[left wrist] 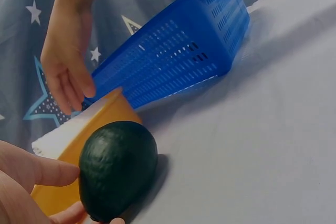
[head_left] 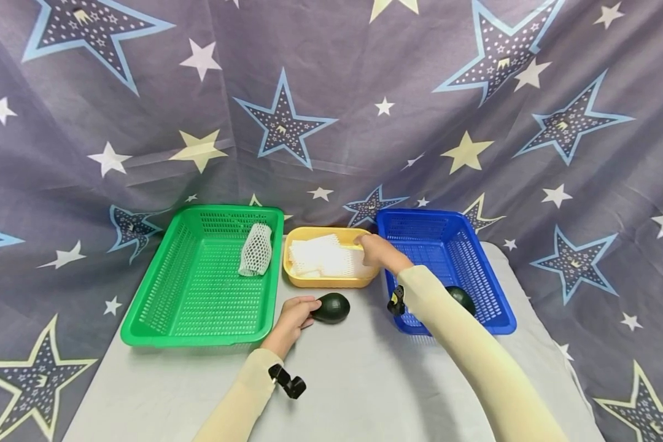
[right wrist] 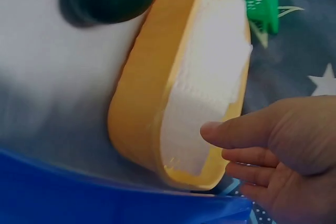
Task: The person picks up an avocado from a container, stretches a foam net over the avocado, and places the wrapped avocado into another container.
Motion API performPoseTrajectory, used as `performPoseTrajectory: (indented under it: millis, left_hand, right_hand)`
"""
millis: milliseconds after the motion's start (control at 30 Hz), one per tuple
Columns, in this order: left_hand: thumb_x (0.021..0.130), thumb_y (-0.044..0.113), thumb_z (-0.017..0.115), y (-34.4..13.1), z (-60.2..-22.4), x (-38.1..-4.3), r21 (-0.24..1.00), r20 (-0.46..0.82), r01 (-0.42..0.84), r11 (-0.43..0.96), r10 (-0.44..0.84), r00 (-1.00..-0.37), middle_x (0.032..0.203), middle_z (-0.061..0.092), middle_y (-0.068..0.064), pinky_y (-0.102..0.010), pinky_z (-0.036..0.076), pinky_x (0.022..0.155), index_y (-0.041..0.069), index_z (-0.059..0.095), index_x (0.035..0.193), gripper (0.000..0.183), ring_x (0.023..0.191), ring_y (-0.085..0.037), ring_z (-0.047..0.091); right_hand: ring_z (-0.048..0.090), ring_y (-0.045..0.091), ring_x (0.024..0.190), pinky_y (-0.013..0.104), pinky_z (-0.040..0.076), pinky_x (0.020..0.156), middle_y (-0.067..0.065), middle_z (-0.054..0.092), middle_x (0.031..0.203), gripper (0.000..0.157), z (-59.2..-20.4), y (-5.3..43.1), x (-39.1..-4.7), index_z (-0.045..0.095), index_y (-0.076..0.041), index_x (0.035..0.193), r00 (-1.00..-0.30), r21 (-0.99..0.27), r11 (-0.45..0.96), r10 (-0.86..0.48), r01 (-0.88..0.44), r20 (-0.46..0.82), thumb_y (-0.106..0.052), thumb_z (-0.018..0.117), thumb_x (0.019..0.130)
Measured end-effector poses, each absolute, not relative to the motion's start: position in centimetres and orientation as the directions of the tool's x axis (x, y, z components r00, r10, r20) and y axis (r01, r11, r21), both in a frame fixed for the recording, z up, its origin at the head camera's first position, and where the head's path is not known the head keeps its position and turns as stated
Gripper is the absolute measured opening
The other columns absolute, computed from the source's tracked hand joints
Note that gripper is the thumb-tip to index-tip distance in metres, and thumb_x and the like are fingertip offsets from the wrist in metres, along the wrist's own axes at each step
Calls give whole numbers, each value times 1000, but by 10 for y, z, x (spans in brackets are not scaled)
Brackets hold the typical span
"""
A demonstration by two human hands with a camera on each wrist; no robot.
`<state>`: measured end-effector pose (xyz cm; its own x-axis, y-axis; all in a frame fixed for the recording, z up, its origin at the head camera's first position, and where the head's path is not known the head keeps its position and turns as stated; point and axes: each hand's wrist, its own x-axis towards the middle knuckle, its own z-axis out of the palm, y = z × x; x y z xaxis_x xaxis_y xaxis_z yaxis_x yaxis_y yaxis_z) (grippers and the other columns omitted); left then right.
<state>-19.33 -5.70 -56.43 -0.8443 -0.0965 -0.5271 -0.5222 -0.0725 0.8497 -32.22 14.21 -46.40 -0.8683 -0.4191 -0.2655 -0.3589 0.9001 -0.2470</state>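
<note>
My left hand [head_left: 291,320] holds a dark green avocado [head_left: 334,308] by its narrow end, low over the white table in front of the yellow container. In the left wrist view the thumb and fingertips sit on the side and lower end of the avocado [left wrist: 118,163]. My right hand [head_left: 380,250] hangs over the right end of the yellow container [head_left: 327,283]. White foam mesh sleeves [head_left: 316,253] lie flat in that container. The right wrist view shows the right thumb over the nearest foam sleeve [right wrist: 189,129], the other fingers loosely bent with nothing between them.
A green basket [head_left: 199,339] stands on the left with a mesh-sleeved item [head_left: 256,250] inside. To the right, a blue basket [head_left: 500,294] contains another avocado [head_left: 461,299], partly behind my right sleeve. A star-patterned cloth [head_left: 331,153] hangs behind the table [head_left: 359,380].
</note>
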Motion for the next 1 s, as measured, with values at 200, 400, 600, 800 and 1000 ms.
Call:
performPoseTrajectory:
  millis: [200,400,600,800,1000]
  left_hand:
    - [96,9,66,-55,-561,-193,850,-527,-521,-80,-97,-844,133,61,-21,-43,54,101,-6,61,131,38,105,-22,62]
    - [96,9,67,-54,-560,-193,852,-523,-516,-84,-91,-848,136,60,-23,-45,53,104,-7,60,132,40,117,-30,63]
    - [93,10,71,-56,-562,-193,868,-494,-488,-90,-72,-866,128,64,-22,-39,57,96,-7,64,125,37,114,-29,65]
    - [96,8,66,-53,-562,-194,860,-510,-502,-92,-95,-855,135,60,-24,-45,53,104,-8,62,129,37,124,-35,61]
    - [97,8,64,-51,-562,-193,860,-509,-501,-95,-100,-855,137,59,-26,-47,52,105,-9,60,130,37,129,-38,57]
  right_hand:
    - [57,31,130,42,50,108,16,59,145,58,-472,141,-327,58,1,141,-865,-188,914,-402,-360,-299,12,64,84]
    - [57,27,113,37,52,94,15,60,143,60,-474,142,-329,59,0,140,-869,-208,916,-394,-343,-300,12,65,82]
    - [63,28,110,38,57,94,14,69,128,36,-469,142,-331,71,1,118,-864,-254,897,-425,-361,-272,10,71,83]
    - [66,26,93,37,58,84,13,74,101,15,-460,145,-332,74,1,95,-836,-339,840,-507,-423,-211,7,70,82]
    - [63,22,88,35,55,84,15,72,96,13,-450,155,-331,71,5,98,-845,-570,740,-515,-356,-141,5,72,85]
